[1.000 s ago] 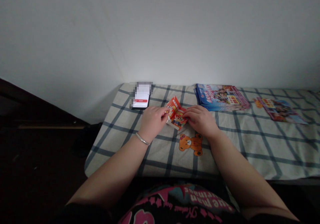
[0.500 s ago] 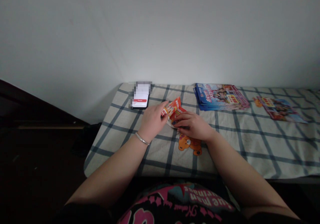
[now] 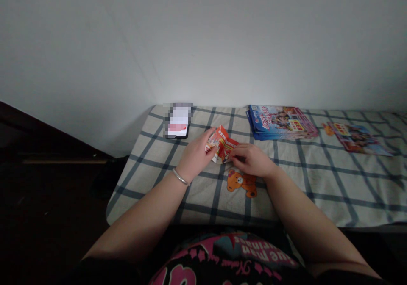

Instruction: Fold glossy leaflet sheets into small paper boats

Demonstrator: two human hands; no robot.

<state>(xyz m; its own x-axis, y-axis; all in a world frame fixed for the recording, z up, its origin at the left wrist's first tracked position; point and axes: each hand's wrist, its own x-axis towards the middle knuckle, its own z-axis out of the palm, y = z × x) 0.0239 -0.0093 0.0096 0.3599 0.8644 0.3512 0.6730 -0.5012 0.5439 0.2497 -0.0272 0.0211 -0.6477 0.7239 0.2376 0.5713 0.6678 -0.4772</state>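
Note:
Between my two hands is a red and orange printed flyer (image 3: 223, 143), bent with a crease down its middle. My left hand (image 3: 197, 151) is closed on its left side, thumb on the near face and fingers behind. On the right edge, my right hand (image 3: 251, 159) pinches the paper between thumb and fingers. The flyer is held just over the checked tablecloth (image 3: 203, 200), above a printed orange bear (image 3: 241, 183). Part of its left side is hidden by my left hand.
A phone (image 3: 178, 122) with a lit screen lies at the back left. Toward the back right sits a stack of blue and pink flyers (image 3: 280, 122), with another pink flyer (image 3: 361, 139) farther right. A pale wall (image 3: 203, 43) rises behind the table.
My right hand has shifted slightly right along the flyer. The paper is spread wider, showing more of its printed face. My left hand stays nearly in place.

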